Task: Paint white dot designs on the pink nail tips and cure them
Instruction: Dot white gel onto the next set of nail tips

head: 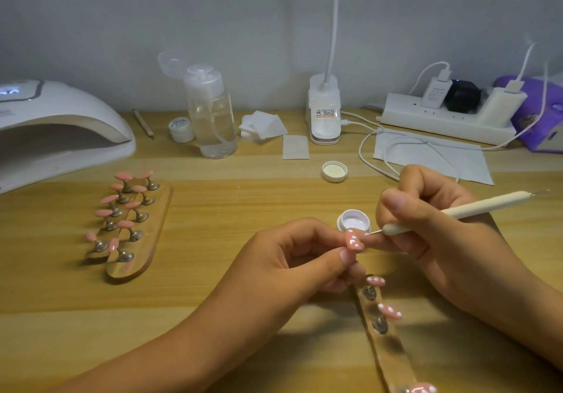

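Pink tip (354, 241) meets dotting tool (475, 207), apparently.

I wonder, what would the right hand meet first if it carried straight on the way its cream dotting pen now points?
Most likely the pink nail tip with white dots pinched in the left hand: the cream dotting pen in the right hand aims at its edge, though depth is unclear.
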Demonstrator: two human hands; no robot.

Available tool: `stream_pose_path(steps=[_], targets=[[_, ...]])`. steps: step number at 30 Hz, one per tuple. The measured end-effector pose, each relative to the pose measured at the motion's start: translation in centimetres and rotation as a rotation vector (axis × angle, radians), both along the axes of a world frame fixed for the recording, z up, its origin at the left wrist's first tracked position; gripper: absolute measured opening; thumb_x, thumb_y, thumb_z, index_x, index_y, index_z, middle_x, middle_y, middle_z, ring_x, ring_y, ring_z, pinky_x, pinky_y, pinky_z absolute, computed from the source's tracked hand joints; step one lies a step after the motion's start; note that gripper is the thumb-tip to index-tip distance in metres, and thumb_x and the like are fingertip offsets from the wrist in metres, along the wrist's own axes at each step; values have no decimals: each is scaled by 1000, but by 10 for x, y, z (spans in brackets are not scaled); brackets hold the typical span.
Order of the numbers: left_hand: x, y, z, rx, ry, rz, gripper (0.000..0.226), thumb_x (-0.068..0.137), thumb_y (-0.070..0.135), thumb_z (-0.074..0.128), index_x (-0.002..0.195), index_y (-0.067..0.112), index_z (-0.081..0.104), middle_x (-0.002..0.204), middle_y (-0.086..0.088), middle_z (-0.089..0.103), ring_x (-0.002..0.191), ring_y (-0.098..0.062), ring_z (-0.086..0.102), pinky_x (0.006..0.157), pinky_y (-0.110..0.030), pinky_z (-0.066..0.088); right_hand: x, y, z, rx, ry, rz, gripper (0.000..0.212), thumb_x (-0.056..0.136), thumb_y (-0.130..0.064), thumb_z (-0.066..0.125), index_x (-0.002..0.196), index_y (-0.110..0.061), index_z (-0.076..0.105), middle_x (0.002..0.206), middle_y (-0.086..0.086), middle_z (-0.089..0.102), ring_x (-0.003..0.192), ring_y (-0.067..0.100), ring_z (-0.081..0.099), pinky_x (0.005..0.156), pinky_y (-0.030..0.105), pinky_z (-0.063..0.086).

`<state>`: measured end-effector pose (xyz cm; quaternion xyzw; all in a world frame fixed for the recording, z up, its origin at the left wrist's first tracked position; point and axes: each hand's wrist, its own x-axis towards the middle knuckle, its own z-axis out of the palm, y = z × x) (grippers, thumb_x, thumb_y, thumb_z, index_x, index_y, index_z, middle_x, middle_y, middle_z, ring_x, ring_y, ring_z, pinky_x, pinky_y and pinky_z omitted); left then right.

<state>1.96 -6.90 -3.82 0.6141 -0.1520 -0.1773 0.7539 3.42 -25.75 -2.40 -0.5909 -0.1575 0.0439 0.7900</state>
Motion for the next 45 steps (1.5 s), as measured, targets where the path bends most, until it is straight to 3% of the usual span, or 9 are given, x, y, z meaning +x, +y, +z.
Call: stream_pose_path(steps=[6, 13, 22, 31, 45], targets=[[0, 0, -2, 8, -5, 2, 10, 82, 14, 64, 88, 10, 72, 79, -7, 74, 78, -12, 69, 67, -17, 52, 0, -3, 0, -35, -56, 13, 31, 69, -40, 82, 65, -22, 57, 63, -4, 60, 59, 7, 63, 69, 30, 58], [0, -1, -3, -5, -8, 7, 9, 81, 11, 65, 84, 10, 73, 78, -8, 74, 73, -12, 68, 66, -17, 52, -1, -3, -1, -98, -95, 18, 30, 72, -44, 78, 65, -27, 55, 63, -6, 59, 56, 6, 54, 55, 15, 46], [0, 0, -2, 17, -14, 5, 11, 80, 13, 66, 84, 17, 74, 78, -7, 74, 77, -12, 69, 67, -17, 52, -1, -2, 0, -96, -92, 40, 30, 71, -35, 80, 64, -23, 53, 61, -2, 58, 54, 6, 54, 53, 14, 45], [-1, 1, 0, 13, -15, -7, 7, 83, 10, 66, 85, 10, 73, 80, -9, 74, 76, -11, 69, 68, -16, 52, 0, -2, -2, -89, -78, 57, 33, 71, -42, 80, 64, -24, 53, 61, 1, 57, 54, 8, 54, 57, 16, 47], [-1, 0, -1, 18, -8, -2, 6, 81, 14, 70, 83, 18, 75, 79, -7, 74, 77, -11, 70, 68, -17, 53, 1, -5, -5, -99, -84, 73, 31, 71, -41, 80, 64, -25, 54, 61, 1, 56, 54, 8, 52, 55, 14, 45]])
